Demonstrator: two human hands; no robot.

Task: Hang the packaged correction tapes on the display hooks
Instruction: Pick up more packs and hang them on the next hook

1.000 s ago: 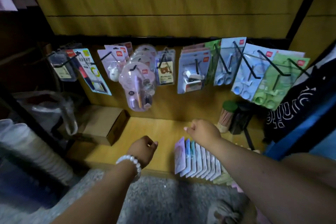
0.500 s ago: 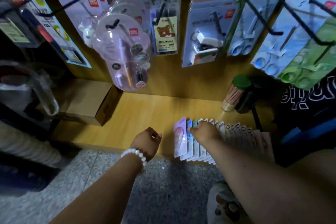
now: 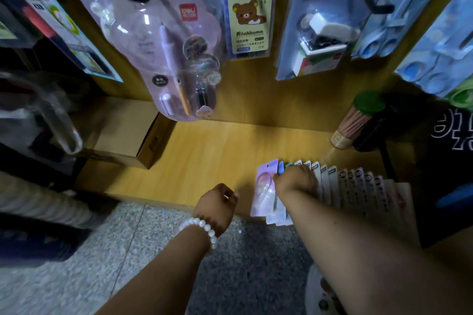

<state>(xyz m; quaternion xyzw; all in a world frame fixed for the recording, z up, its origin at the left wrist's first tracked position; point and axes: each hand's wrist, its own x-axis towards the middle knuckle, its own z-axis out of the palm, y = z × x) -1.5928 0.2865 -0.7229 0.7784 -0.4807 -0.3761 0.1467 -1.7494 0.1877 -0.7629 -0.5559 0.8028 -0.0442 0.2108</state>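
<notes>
Right grip curled on packs

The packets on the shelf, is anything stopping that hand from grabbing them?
No, nothing visible is in the way. The right hand is already on the row of packets standing on the wooden shelf, at the row's left end. The left hand hangs beside them, holding nothing.

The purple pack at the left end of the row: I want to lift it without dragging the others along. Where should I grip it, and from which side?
Judging from its pose, pinch the purple pack by its top edge near the hang hole, coming from above and the left. It stands on edge at the row's open left end, so that face is free; the right hand and neighbouring packs crowd its right.
</notes>
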